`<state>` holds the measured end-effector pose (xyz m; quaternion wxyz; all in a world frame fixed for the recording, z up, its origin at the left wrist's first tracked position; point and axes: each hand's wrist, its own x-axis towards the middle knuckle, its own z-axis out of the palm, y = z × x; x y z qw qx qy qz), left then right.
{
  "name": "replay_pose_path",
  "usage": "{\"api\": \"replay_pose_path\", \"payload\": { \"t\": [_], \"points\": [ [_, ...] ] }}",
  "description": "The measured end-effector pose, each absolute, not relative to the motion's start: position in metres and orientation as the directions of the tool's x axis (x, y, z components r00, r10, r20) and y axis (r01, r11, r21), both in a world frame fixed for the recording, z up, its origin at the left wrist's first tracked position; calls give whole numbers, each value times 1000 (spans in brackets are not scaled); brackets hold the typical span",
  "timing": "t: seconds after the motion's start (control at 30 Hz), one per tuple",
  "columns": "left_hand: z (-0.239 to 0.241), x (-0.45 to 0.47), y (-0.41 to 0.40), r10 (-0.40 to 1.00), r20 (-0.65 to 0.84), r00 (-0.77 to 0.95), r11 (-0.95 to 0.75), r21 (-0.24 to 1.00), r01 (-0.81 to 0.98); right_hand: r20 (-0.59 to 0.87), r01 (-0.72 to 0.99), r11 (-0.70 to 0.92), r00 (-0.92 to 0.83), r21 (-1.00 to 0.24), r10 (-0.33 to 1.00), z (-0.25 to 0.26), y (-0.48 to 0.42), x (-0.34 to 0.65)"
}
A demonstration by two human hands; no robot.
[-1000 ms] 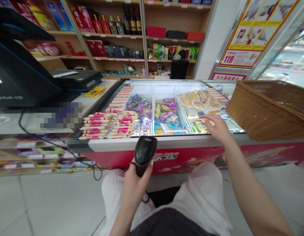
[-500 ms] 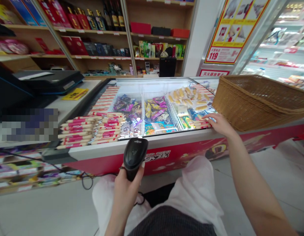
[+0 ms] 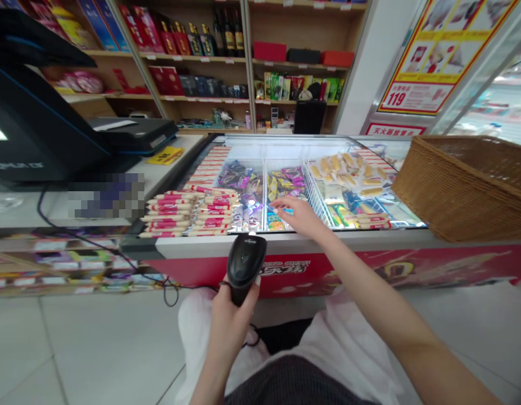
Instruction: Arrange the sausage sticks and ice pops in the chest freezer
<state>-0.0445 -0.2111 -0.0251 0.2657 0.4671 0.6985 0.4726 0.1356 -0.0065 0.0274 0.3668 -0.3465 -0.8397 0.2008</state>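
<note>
My left hand (image 3: 232, 318) is wrapped round the handle of a black barcode scanner (image 3: 246, 261), its head pointing away from me at the front of the chest freezer (image 3: 311, 243). Above the freezer's glass top reaches my right hand (image 3: 301, 216), fingers stretched to the left and nothing visible in them. To its left, wrapped sausages with red labels lie in two stacks, a left stack (image 3: 170, 214) and a right stack (image 3: 213, 216). A smaller group of similar sausages (image 3: 374, 220) lies to the right, near the freezer's front edge.
A brown wicker basket (image 3: 466, 197) stands on the freezer's right end. On the counter at left are a black checkout machine (image 3: 45, 129) and a yellow card (image 3: 166, 155). The scanner's cable (image 3: 117, 256) trails leftward. Shelves with bottles (image 3: 229, 36) line the back.
My right hand has left the sausages on the right and moved left across the freezer top. My left hand still holds the scanner. The view has turned left.
</note>
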Motion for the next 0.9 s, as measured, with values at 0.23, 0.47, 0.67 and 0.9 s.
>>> {"api": "replay_pose_path", "payload": {
  "t": [0.23,0.47,0.67,0.9],
  "points": [
    [-10,-49,-220,885,16,-466,172,917,359,471,486,697,-516,-527,716,20,25,31],
    [-10,-50,-222,861,53,-506,139,932,335,389,545,670,-550,-503,739,17,46,6],
    [-9,-49,-220,871,41,-490,156,922,355,358,553,653,-553,-518,753,19,39,14],
    [-9,-46,-219,871,30,-490,163,924,347,402,412,614,-494,-673,771,11,17,46]
  ]
}}
